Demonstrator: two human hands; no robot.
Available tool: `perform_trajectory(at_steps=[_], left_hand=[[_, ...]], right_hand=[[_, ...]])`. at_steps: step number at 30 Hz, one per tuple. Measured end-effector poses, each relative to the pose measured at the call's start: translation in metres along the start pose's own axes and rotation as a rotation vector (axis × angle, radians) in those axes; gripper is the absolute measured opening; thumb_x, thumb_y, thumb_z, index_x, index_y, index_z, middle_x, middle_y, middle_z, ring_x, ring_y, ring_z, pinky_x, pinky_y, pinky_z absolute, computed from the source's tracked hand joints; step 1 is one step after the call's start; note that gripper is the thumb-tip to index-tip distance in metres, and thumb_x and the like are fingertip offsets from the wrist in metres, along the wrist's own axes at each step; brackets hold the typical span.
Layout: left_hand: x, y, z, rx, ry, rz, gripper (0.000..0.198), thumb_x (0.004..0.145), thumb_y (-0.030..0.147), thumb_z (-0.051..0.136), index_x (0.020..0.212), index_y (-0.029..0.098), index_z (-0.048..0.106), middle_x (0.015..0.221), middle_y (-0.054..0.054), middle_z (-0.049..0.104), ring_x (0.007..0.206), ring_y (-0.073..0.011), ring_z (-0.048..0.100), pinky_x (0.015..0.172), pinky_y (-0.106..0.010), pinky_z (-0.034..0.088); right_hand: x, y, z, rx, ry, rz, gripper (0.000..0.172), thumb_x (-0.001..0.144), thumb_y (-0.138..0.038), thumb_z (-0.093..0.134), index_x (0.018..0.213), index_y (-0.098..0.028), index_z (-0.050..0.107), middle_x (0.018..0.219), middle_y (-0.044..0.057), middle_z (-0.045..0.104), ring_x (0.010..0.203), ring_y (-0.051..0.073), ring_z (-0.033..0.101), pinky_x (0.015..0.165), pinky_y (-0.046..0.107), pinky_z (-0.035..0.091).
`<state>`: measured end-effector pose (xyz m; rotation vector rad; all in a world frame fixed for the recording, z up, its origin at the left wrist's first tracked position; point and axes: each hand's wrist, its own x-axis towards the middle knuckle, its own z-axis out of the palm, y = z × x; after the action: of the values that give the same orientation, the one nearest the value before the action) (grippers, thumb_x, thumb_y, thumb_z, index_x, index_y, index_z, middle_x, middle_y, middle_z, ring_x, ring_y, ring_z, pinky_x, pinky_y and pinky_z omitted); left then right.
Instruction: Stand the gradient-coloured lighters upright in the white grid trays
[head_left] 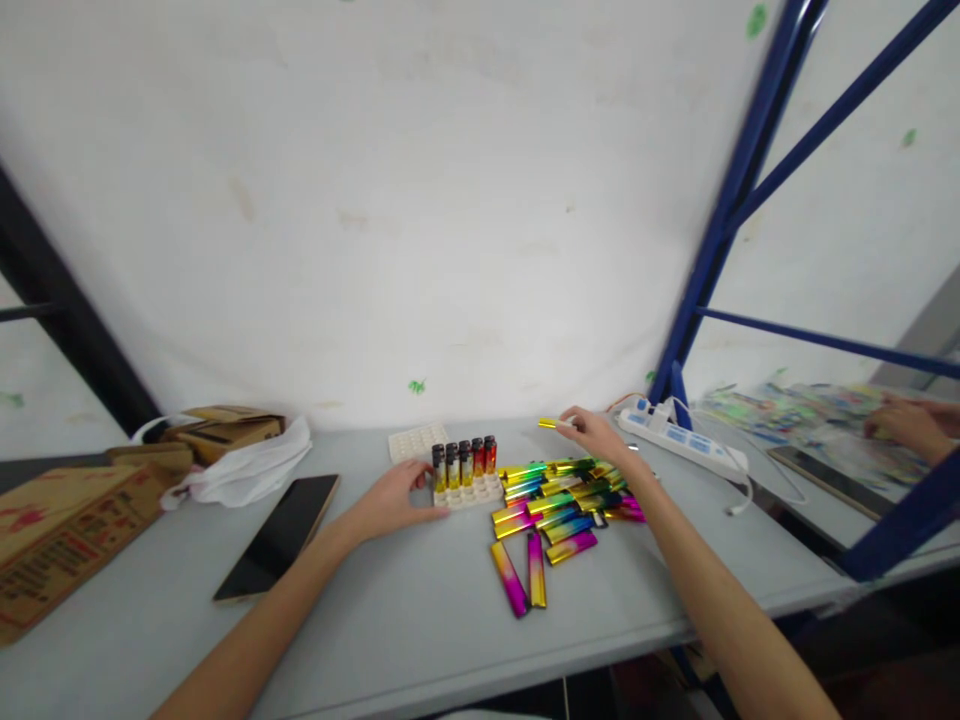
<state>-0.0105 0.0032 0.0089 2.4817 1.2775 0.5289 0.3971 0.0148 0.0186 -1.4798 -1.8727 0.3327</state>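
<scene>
Your right fingers (575,415) pinch a gold piece (547,423) right of centre, left fingers (420,468) spread at the tray's (474,495) left end; likely mid-transfer, next calling for careful aim.

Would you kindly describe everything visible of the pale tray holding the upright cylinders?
The pale tray looks like off-white moulded plastic with rows of small rounded cells. It lies flat on the grey table. Dark-topped yellow and red cylinders stand upright in its back part, while nearer cells show bare. The left hand is at its left end, seemingly touching it; shiny coloured pieces lie close on its right.
</scene>
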Motion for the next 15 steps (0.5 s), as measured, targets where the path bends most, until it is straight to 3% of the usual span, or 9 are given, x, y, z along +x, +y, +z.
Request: perform_trajectory(at_steps=[4,7,11,13,15], left_hand=[[0.000,0.001,-0.001,-0.007,-0.005,-0.003,0.063,0.067,0.069,0.071,0.100,0.015,0.063,0.096,-0.008,0.065,0.087,-0.0249,0.059,0.078,-0.034,0.047],[0.000,0.001,-0.001,-0.002,-0.001,0.003,0.063,0.067,0.069,0.071,0.099,0.015,0.063,0.095,-0.008,0.064,0.086,-0.0245,0.059,0.077,-0.033,0.046],[0.000,0.000,0.001,0.012,0.018,0.009,0.060,0.067,0.067,0.072,0.098,0.015,0.063,0.094,-0.007,0.065,0.085,-0.0246,0.059,0.076,-0.033,0.046],[-0.001,0.000,0.002,0.026,0.026,0.010,0.060,0.067,0.066,0.071,0.098,0.015,0.063,0.094,-0.007,0.065,0.085,-0.0249,0.060,0.077,-0.034,0.046],[-0.001,0.001,0.003,0.032,0.027,0.014,0.059,0.069,0.065,0.070,0.099,0.015,0.063,0.095,-0.008,0.065,0.086,-0.0250,0.060,0.078,-0.034,0.047]], right_hand=[[0.002,-0.039,0.009,0.530,0.097,-0.027,0.043,0.085,-0.058,0.063,0.099,-0.018,0.066,0.065,-0.003,0.054,0.059,0.013,0.045,0.058,0.026,0.037],[0.007,-0.073,0.022,0.833,0.092,0.000,0.039,0.082,-0.058,0.067,0.088,-0.019,0.063,0.073,-0.001,0.056,0.067,0.013,0.050,0.065,0.027,0.043],[0.006,-0.111,0.046,1.128,-0.102,0.008,0.040,0.085,-0.060,0.064,0.089,-0.022,0.055,0.085,0.001,0.062,0.076,0.015,0.059,0.073,0.031,0.048],[0.002,-0.123,0.061,1.156,-0.201,0.011,0.040,0.086,-0.061,0.063,0.094,-0.022,0.054,0.077,-0.001,0.058,0.068,0.014,0.056,0.065,0.029,0.046],[-0.004,-0.128,0.075,1.154,-0.253,0.030,0.041,0.085,-0.061,0.063,0.097,-0.023,0.053,0.066,-0.006,0.045,0.056,0.010,0.045,0.055,0.024,0.038]])
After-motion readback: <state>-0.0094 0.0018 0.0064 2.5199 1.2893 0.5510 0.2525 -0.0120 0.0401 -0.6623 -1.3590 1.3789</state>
